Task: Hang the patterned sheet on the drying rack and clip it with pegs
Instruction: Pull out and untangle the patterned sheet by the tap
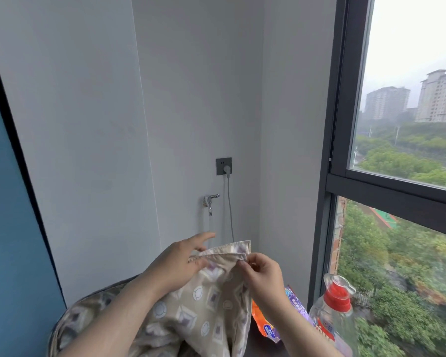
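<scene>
The patterned sheet (204, 305) is beige with purple squares and white circles, and it hangs bunched below my hands at the bottom middle. My right hand (262, 275) pinches its hemmed top edge near a corner. My left hand (180, 261) lies along the same edge further left, thumb under the hem and fingers spread behind it. More of the sheet drapes over my left forearm toward the lower left. No drying rack and no pegs are in view.
A grey wall corner faces me, with a socket (223, 166), a plugged-in cable and a tap (209, 200). A large window (397, 176) stands at the right. A clear bottle with a red cap (336, 302) and orange and purple packets (265, 323) sit at the lower right.
</scene>
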Available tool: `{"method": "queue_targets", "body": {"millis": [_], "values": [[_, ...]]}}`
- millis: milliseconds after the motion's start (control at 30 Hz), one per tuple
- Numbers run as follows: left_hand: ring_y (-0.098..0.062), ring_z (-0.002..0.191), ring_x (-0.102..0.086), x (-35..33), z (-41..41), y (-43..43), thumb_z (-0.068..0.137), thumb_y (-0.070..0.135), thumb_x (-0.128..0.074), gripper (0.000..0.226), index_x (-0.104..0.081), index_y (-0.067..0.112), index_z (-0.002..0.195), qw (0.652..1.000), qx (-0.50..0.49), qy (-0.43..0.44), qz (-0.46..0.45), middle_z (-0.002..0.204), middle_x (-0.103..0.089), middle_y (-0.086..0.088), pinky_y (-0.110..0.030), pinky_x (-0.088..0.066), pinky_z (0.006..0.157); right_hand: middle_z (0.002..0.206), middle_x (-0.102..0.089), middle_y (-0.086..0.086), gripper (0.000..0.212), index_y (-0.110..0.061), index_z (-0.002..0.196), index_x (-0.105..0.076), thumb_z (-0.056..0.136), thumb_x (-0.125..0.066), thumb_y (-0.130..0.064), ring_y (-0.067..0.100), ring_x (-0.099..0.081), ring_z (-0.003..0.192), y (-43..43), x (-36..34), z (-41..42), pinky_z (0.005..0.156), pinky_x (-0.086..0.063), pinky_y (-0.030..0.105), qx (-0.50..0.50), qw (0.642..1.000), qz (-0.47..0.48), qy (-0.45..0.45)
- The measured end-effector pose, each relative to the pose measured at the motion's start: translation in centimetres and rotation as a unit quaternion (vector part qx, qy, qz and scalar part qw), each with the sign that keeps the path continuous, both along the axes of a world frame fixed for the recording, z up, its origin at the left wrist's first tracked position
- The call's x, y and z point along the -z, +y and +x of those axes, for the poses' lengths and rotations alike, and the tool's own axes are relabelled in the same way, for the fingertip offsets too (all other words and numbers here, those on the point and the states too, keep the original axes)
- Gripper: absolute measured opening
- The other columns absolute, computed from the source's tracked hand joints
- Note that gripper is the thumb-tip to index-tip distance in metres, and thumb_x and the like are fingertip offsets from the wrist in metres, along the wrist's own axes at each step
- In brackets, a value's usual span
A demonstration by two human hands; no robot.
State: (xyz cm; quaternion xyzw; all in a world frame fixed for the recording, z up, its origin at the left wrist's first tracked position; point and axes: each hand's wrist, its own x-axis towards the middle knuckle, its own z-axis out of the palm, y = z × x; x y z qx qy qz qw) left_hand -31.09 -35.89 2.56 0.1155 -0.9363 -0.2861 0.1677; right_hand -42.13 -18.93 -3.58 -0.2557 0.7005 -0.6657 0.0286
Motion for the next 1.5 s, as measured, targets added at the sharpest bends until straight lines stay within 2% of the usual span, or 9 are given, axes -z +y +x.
{"method": "queue_targets", "body": {"millis": [167, 300, 567, 800, 900, 1067, 1167, 1300, 1500], "values": [[0.001, 0.087, -0.067, -1.9, 1.1, 0.2, 0.086, 0.014, -0.069, 0.032, -0.072, 0.046, 0.081, 0.998, 0.020, 0.049, 0.017, 0.088, -0.072, 0.018, -0.024, -0.052, 0.085, 0.051, -0.046, -0.005, 0.027, -0.010, 0.070, -0.043, 0.095, -0.053, -0.005, 0.007, -0.042, 0.048, 0.5, -3.4, -0.3, 0.044, -0.036, 0.019, -0.001, 0.999, -0.030, 0.015], [0.009, 0.077, -0.064, -3.3, 1.8, -0.3, 0.077, 0.019, -0.079, 0.009, -0.075, 0.027, 0.076, 0.998, -0.040, 0.048, 0.026, 0.080, -0.072, 0.016, -0.014, -0.049, 0.072, 0.053, -0.049, -0.001, 0.026, -0.007, 0.071, -0.045, 0.094, -0.054, -0.003, 0.009, -0.044, 0.050, 0.5, -5.8, -1.1, 0.050, -0.039, 0.026, 0.016, 0.998, -0.052, 0.039], [-0.001, 0.054, -0.049, -2.5, 2.2, -0.4, 0.090, 0.023, -0.066, 0.017, -0.065, 0.024, 0.073, 0.999, -0.031, 0.021, 0.003, 0.062, -0.059, 0.010, -0.017, -0.040, 0.058, 0.061, -0.044, 0.000, 0.026, -0.009, 0.069, -0.048, 0.092, -0.059, -0.005, 0.014, -0.039, 0.057, 0.9, -8.2, -2.5, 0.056, -0.034, 0.030, 0.037, 0.997, -0.027, 0.068], [-0.002, 0.059, -0.058, -7.1, 2.6, -0.9, 0.089, 0.002, -0.060, 0.026, -0.068, 0.020, 0.072, 0.976, -0.079, 0.200, 0.021, 0.068, -0.068, 0.008, -0.018, -0.046, 0.061, 0.063, -0.046, 0.003, 0.029, -0.010, 0.072, -0.046, 0.094, -0.062, -0.019, 0.015, -0.042, 0.058, 0.6, -10.9, -2.3, 0.055, -0.036, 0.030, 0.055, 0.994, -0.031, 0.089], [-0.011, 0.064, -0.063, -7.2, 2.5, -1.3, 0.086, -0.002, -0.063, 0.025, -0.067, 0.019, 0.075, 0.988, -0.059, 0.137, 0.039, 0.072, -0.071, -0.001, -0.030, -0.052, 0.067, 0.060, -0.050, 0.008, 0.028, -0.005, 0.075, -0.052, 0.093, -0.065, -0.022, 0.019, -0.043, 0.055, 0.3, -11.1, -1.9, 0.053, -0.037, 0.030, 0.032, 0.995, -0.075, 0.058], [-0.008, 0.060, -0.063, -3.1, 2.4, -1.4, 0.087, 0.005, -0.067, 0.025, -0.060, 0.026, 0.097, 0.980, -0.043, 0.117, 0.153, 0.075, -0.073, 0.000, -0.016, -0.047, 0.060, 0.066, -0.067, 0.006, 0.010, -0.009, 0.081, -0.065, 0.090, -0.067, -0.005, 0.019, -0.057, 0.057, 1.0, -10.2, -1.6, 0.051, -0.047, 0.029, -0.015, 0.993, -0.113, -0.014], [-0.007, 0.070, -0.066, -1.0, 2.5, -2.2, 0.083, 0.008, -0.073, 0.013, -0.073, 0.021, 0.084, 0.989, 0.006, 0.044, 0.141, 0.077, -0.073, -0.001, -0.026, -0.050, 0.072, 0.079, -0.076, 0.005, 0.020, -0.016, 0.085, -0.075, 0.091, -0.064, -0.001, 0.015, -0.067, 0.070, 1.5, -10.1, -2.1, 0.067, -0.056, 0.030, -0.058, 0.993, -0.099, -0.042], [-0.005, 0.060, -0.050, 0.3, 2.7, -2.5, 0.085, 0.002, -0.064, 0.022, -0.071, 0.021, 0.076, 0.989, -0.032, 0.095, 0.107, 0.062, -0.060, 0.003, -0.027, -0.041, 0.064, 0.070, -0.064, 0.015, 0.010, -0.002, 0.080, -0.069, 0.089, -0.067, -0.002, 0.021, -0.056, 0.059, 2.2, -10.2, -2.6, 0.053, -0.046, 0.027, -0.087, 0.993, -0.035, -0.069], [-0.007, 0.058, -0.049, 2.5, 4.0, -3.0, 0.081, 0.031, -0.073, 0.021, -0.067, 0.013, 0.072, 0.991, -0.013, 0.001, 0.133, 0.059, -0.057, -0.003, -0.024, -0.037, 0.056, 0.064, -0.070, 0.005, 0.010, -0.009, 0.078, -0.072, 0.088, -0.069, -0.007, 0.018, -0.061, 0.057, 1.9, -10.9, -4.7, 0.059, -0.050, 0.029, 0.056, 0.988, -0.112, -0.086]]}}
